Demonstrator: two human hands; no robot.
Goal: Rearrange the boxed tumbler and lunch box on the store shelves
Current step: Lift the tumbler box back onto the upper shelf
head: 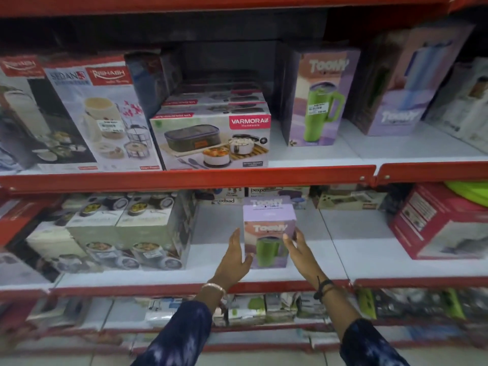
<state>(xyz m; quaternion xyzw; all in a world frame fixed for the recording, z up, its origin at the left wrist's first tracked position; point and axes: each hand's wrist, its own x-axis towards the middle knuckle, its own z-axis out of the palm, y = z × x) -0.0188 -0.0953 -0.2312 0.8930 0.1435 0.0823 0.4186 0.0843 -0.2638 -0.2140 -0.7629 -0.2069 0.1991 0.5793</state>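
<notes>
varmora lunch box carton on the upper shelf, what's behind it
Behind the white Varmora lunch box carton, more flat cartons of the same kind are stacked. Farther back the shelf is dark; its contents cannot be seen.

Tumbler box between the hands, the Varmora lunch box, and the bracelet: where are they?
Tumbler box (pixel 269 235): head view, front face below the logo.
Lunch box (pixel 211 140): head view, printed front panel, upper shelf.
Bracelet (pixel 214 287): head view, band on the left wrist.
</notes>
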